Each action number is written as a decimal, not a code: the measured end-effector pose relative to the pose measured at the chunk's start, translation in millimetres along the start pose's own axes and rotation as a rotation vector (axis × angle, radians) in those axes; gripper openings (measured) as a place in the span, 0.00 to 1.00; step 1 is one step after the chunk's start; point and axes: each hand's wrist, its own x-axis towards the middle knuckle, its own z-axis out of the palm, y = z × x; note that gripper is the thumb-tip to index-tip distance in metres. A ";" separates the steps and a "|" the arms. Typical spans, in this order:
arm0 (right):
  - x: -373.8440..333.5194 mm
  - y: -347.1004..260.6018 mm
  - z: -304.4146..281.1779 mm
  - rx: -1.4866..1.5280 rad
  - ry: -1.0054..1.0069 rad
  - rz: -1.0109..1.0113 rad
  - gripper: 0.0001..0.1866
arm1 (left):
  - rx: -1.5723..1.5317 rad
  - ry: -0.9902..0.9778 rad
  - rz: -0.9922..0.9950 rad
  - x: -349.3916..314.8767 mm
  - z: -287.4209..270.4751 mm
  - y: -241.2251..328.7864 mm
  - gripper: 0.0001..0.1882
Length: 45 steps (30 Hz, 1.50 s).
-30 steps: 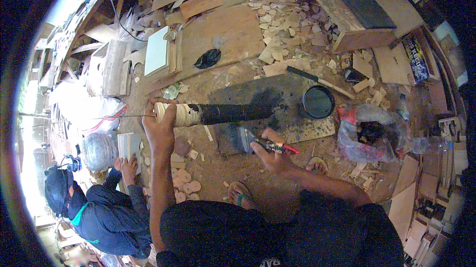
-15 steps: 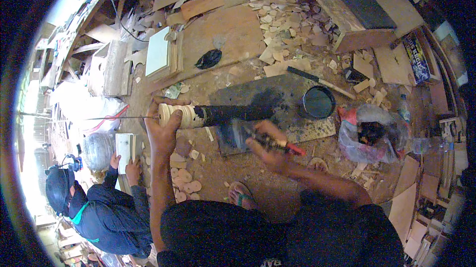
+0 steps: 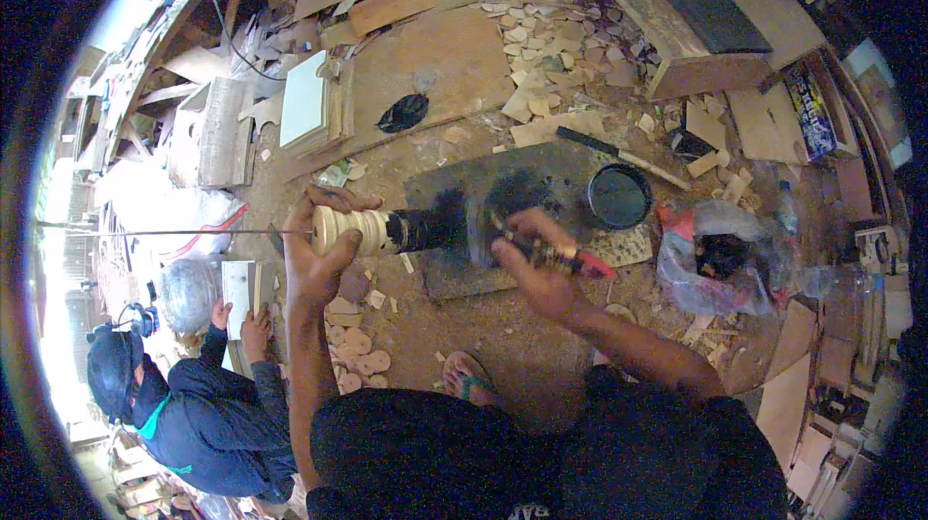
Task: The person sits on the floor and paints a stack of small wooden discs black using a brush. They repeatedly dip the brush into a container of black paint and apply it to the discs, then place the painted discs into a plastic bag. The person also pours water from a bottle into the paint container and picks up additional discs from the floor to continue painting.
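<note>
My left hand (image 3: 324,247) is wrapped around a stack of pale wooden discs (image 3: 360,232) threaded on a thin metal rod (image 3: 193,232). The stack's right-hand part is coated black. In my right hand (image 3: 546,264), just right of the stack, is a paintbrush (image 3: 592,265) with a red handle end; its other end is smeared by motion close to the blackened discs. Below both lies a dark, paint-stained board (image 3: 445,278). A round tub of black paint (image 3: 620,196) stands on the board's right part.
A wooden-handled brush (image 3: 623,158) lies beyond the tub. To the right sits a crumpled plastic bag (image 3: 677,269) with dark contents. At left a co-worker (image 3: 208,404) holds pale flat pieces (image 3: 242,288). Wood scraps (image 3: 556,46) cover the far floor; a wooden box (image 3: 715,75) stands far right.
My right hand and the paintbrush have shifted slightly right and away from me. My left hand keeps its grip on the stack, which has moved little.
</note>
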 end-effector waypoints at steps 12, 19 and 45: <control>-39.1 57.2 10.8 -0.010 0.013 -0.102 0.11 | 0.473 0.461 -0.169 5.9 -5.7 -3.2 0.06; 17.5 48.4 0.5 -0.014 0.164 0.054 0.11 | 0.389 0.452 -0.204 3.8 -7.5 -5.9 0.06; -11.0 82.6 -8.8 -0.075 0.207 0.101 0.14 | 0.358 0.447 -0.277 0.3 -8.3 -0.3 0.09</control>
